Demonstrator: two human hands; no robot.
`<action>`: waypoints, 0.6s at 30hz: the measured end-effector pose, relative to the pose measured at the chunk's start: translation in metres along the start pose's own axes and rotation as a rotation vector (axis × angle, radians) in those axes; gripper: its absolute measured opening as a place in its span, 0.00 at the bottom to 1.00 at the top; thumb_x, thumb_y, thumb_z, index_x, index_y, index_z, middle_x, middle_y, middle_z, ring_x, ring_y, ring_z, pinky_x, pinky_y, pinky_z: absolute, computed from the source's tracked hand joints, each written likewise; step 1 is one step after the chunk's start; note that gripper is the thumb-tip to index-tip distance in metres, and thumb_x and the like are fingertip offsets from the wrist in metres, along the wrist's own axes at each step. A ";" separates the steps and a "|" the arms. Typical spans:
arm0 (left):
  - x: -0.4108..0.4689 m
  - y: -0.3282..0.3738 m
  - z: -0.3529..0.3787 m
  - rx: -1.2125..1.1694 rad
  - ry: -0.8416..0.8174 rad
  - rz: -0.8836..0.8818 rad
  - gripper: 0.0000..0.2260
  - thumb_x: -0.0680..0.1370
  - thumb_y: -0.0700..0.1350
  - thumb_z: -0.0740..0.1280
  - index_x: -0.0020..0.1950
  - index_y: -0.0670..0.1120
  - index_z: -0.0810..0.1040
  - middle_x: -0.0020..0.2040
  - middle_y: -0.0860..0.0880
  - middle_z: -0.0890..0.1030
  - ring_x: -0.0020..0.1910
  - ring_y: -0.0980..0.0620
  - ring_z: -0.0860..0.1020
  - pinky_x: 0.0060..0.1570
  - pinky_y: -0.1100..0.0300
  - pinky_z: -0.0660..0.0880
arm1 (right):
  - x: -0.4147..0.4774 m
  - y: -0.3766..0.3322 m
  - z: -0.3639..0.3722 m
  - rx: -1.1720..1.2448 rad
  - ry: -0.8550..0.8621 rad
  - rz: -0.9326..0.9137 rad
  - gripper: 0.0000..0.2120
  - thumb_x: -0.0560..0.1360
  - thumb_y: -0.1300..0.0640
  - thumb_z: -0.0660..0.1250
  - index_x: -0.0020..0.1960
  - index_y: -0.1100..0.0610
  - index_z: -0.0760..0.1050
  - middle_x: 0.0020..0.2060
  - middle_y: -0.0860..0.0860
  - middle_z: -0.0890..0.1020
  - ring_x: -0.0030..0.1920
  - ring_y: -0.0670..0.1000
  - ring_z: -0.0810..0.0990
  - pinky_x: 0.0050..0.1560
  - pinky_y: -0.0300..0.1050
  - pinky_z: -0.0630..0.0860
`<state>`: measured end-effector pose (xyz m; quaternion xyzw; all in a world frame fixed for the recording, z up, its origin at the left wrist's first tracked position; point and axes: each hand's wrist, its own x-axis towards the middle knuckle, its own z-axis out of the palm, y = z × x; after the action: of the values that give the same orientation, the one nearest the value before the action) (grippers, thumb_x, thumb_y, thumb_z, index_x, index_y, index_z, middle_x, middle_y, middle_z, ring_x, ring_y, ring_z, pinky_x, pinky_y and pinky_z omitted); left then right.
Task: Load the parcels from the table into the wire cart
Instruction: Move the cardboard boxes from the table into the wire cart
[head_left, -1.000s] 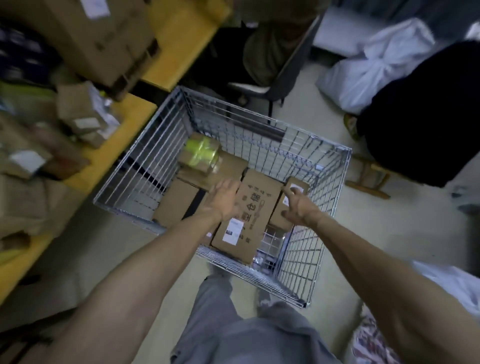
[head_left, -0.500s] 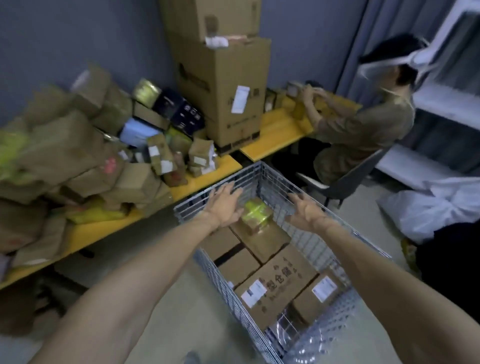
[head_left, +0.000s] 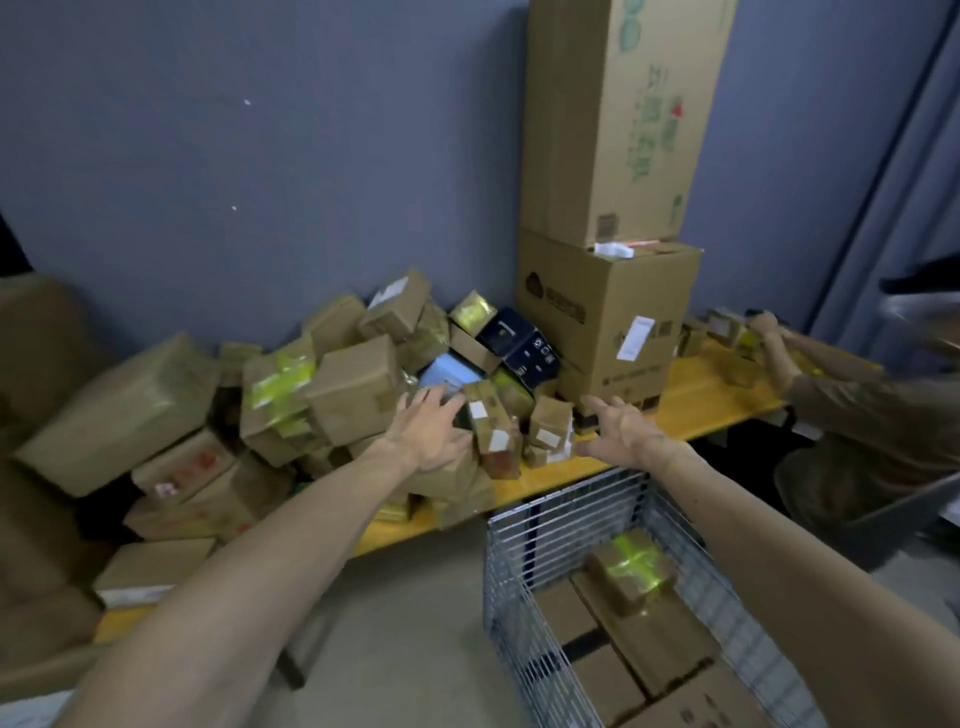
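Observation:
A heap of brown cardboard parcels lies on the yellow table against the grey wall. My left hand reaches out with spread fingers over the heap's right side, beside a narrow brown parcel with white labels. Fingers spread, my right hand hovers to the right of a small brown parcel. Neither hand holds anything. The wire cart stands below the table edge at lower right, with several boxes inside, one wrapped in yellow-green tape.
Two large cartons are stacked on the table behind my right hand. A seated person handles small parcels at the table's far right. Dark and light blue boxes sit in the heap. Bare floor lies left of the cart.
My view has swung up from the cart to the table. Both hands have left the cart and moved forward to the parcel heap, still holding nothing.

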<state>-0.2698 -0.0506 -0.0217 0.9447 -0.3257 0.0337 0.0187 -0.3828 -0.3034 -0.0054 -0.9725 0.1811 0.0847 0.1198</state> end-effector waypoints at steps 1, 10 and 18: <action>0.000 -0.016 -0.005 -0.007 0.001 -0.017 0.28 0.80 0.60 0.60 0.78 0.52 0.60 0.78 0.46 0.58 0.77 0.44 0.56 0.75 0.44 0.55 | 0.004 -0.017 -0.002 -0.001 0.023 -0.017 0.41 0.76 0.39 0.66 0.80 0.49 0.50 0.75 0.58 0.59 0.74 0.62 0.60 0.70 0.59 0.63; 0.002 -0.102 -0.035 -0.070 0.054 -0.102 0.28 0.79 0.60 0.62 0.76 0.50 0.62 0.76 0.43 0.63 0.75 0.41 0.61 0.73 0.45 0.58 | 0.038 -0.109 -0.019 -0.014 0.081 -0.092 0.40 0.76 0.44 0.66 0.80 0.50 0.49 0.74 0.57 0.61 0.72 0.62 0.63 0.70 0.59 0.63; 0.036 -0.141 -0.040 -0.069 0.049 -0.110 0.29 0.80 0.60 0.61 0.78 0.50 0.60 0.78 0.43 0.59 0.76 0.41 0.60 0.75 0.43 0.57 | 0.096 -0.143 -0.037 0.006 0.105 -0.146 0.39 0.76 0.48 0.66 0.80 0.50 0.48 0.75 0.57 0.59 0.72 0.62 0.63 0.70 0.60 0.64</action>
<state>-0.1563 0.0401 0.0188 0.9588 -0.2739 0.0443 0.0611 -0.2369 -0.2151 0.0387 -0.9858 0.1159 0.0240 0.1190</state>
